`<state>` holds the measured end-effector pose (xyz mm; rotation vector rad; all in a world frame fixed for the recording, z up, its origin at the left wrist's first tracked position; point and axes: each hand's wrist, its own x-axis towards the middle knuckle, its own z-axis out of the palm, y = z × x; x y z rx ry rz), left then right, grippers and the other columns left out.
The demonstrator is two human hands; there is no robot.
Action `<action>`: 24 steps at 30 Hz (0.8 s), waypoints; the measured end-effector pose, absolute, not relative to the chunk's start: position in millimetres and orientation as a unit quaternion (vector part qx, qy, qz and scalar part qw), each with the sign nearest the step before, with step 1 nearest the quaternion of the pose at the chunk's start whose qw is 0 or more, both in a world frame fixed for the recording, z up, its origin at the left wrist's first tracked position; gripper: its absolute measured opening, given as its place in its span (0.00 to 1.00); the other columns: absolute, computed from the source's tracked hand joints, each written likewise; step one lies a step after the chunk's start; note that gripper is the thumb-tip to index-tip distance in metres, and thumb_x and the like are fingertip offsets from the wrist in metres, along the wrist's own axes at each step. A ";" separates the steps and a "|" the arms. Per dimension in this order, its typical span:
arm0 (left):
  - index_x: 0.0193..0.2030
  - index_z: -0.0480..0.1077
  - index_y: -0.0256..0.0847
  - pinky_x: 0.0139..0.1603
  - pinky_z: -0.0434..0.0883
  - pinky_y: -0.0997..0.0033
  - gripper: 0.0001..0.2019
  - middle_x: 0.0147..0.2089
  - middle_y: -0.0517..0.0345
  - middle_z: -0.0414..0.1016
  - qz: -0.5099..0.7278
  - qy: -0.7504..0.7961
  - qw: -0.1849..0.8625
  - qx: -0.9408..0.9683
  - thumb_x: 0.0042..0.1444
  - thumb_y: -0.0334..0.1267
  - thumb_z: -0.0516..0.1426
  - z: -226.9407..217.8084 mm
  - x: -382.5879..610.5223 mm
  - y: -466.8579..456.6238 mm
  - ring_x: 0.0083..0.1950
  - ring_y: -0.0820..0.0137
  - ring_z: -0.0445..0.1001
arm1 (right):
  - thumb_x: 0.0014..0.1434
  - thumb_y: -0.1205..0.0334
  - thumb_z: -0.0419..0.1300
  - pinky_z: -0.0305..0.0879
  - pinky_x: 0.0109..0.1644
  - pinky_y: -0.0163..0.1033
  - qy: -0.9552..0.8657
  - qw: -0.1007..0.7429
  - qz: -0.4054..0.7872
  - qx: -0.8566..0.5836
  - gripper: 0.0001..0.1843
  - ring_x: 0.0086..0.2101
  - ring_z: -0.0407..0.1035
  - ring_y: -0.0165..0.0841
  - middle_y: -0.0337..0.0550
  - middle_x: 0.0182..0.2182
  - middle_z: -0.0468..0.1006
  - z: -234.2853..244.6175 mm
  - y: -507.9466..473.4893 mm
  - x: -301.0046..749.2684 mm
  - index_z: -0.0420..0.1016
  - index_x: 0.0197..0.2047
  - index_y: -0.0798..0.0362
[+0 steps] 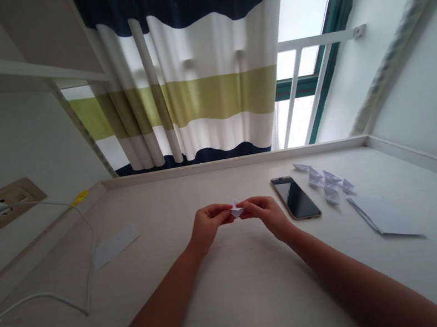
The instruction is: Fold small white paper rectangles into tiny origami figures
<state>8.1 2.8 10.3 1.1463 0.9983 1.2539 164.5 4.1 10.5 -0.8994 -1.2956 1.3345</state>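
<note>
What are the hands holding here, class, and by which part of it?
A small folded white paper, pinched at its two sides between the fingers of the left hand and right hand.

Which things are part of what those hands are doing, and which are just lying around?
Part of it: small folded white paper piece, between left hand and right hand; little folded white paper shapes; flat folded white paper sheet.
Lying around: black glass-fronted smartphone; thin white cable.
</note>
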 end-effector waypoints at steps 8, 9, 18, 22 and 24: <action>0.29 0.74 0.33 0.39 0.72 0.64 0.11 0.27 0.54 0.77 0.524 0.412 0.559 0.493 0.37 0.38 0.63 10.3 7.5 2.4 0.29 0.70 0.74 | 0.37 0.60 0.67 0.67 0.37 0.40 -0.529 0.515 0.557 -0.380 0.12 0.26 0.70 0.30 0.39 0.22 0.76 2.1 8.4 163.0 0.75 0.28 0.55; 0.29 0.74 0.34 0.39 0.72 0.65 0.11 0.27 0.54 0.77 0.524 0.415 0.555 0.495 0.37 0.38 0.64 10.3 8.1 2.3 0.28 0.70 0.74 | 0.36 0.60 0.67 0.67 0.36 0.40 -0.526 0.520 0.558 -0.377 0.12 0.26 0.70 0.30 0.38 0.22 0.76 1.2 8.9 162.7 0.75 0.27 0.55; 0.29 0.72 0.37 0.35 0.71 0.70 0.11 0.22 0.62 0.73 0.530 0.427 0.517 0.519 0.36 0.35 0.64 10.3 12.4 1.6 0.27 0.72 0.73 | 0.36 0.63 0.68 0.66 0.35 0.38 -0.504 0.536 0.559 -0.382 0.11 0.25 0.70 0.28 0.35 0.21 0.75 1.7 7.6 160.9 0.73 0.26 0.54; 0.29 0.72 0.36 0.34 0.71 0.70 0.11 0.22 0.62 0.73 0.529 0.430 0.511 0.524 0.36 0.36 0.64 10.0 12.8 1.6 0.26 0.72 0.73 | 0.37 0.61 0.67 0.67 0.36 0.40 -0.494 0.535 0.567 -0.386 0.11 0.25 0.70 0.29 0.37 0.22 0.76 1.2 7.7 160.2 0.75 0.27 0.55; 0.28 0.72 0.36 0.33 0.71 0.71 0.10 0.21 0.62 0.73 0.529 0.430 0.510 0.524 0.36 0.35 0.64 10.0 13.1 1.6 0.26 0.72 0.72 | 0.37 0.61 0.67 0.67 0.37 0.40 -0.488 0.539 0.565 -0.390 0.11 0.25 0.70 0.29 0.38 0.21 0.76 0.4 8.3 159.8 0.76 0.27 0.55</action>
